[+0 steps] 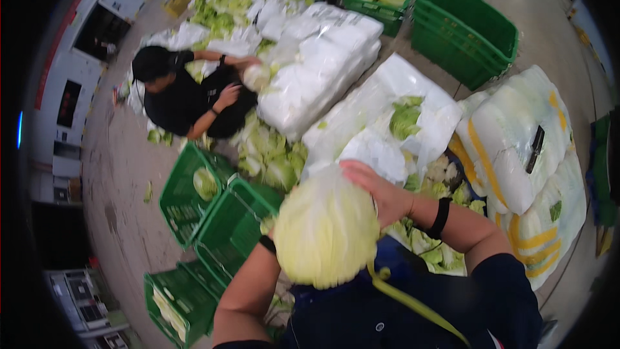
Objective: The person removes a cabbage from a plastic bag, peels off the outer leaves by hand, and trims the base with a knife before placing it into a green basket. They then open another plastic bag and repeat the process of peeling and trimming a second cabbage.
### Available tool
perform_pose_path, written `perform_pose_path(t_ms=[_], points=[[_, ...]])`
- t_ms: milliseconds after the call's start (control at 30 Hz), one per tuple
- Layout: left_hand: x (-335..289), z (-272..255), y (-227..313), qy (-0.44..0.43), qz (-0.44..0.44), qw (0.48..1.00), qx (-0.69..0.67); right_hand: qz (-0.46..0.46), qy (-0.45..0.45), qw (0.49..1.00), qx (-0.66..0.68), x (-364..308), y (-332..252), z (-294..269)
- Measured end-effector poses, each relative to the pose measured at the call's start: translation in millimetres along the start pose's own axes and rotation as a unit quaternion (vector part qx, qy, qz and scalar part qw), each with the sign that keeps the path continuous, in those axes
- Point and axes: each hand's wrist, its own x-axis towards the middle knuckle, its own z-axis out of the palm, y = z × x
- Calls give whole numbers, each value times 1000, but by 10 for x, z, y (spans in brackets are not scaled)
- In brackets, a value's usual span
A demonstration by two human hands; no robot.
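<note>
A large pale yellow-green napa cabbage is raised in front of my chest. My right hand curves around its far right side, fingers bent over the top and pressed to it. From the lower left, my left forearm reaches up to the cabbage's left side. A black band shows at that wrist; the left hand supports the cabbage from behind, its fingers hidden by the leaves. Beyond my hands lies white plastic sheeting with a loose green leaf on it.
Green crates stand at my left, and more at the far right. White sacks at right carry a dark-handled knife. A co-worker in black holds a cabbage beside a plastic-wrapped stack. Loose leaves cover the floor nearby.
</note>
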Motion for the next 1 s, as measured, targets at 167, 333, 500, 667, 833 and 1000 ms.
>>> perform_pose_path(t_ms=[167,333,500,667,833,1000], points=[[-455,-343,183,136,203,940,237,333,-1,832,444,41,125,962],[-1064,-846,297,188,149,961,138,490,26,657,572,3,378,1857],[-1812,-1486,409,245,182,946,106,473,-8,650,595,374,459,2608],[-2464,-1901,489,305,197,923,128,532,95,657,526,690,912,3336],[-2500,-2807,369,343,291,893,22,537,17,648,539,512,1640,3932],[-2854,-4299,286,376,349,841,-170,540,-95,754,362,485,1965,5286]])
